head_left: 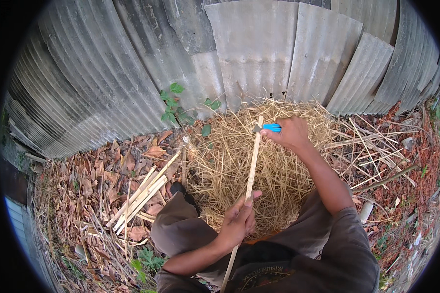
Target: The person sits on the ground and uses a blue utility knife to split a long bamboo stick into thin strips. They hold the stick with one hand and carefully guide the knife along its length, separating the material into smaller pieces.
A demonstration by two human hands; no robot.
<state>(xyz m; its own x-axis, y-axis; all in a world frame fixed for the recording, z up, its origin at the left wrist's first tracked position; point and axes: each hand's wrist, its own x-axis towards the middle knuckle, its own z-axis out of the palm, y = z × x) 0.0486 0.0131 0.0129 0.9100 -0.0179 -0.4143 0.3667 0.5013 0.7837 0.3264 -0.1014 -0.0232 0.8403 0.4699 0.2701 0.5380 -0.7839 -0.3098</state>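
L hand [238, 220] closed round lower part of bamboo strip [251, 168], fingers wrapped tight; R hand [290, 132] grips blue-handled knife [267, 128] at strip's top end, above straw pile [259, 166]; risk: blade could slip down the thin strip twd L hand; strip may split or snap.

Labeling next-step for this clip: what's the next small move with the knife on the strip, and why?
Probably draw the blue-handled knife down the bamboo strip toward the left hand. The right hand holds the blade at the strip's top end, the left grips it lower down, and shavings lie piled beneath.
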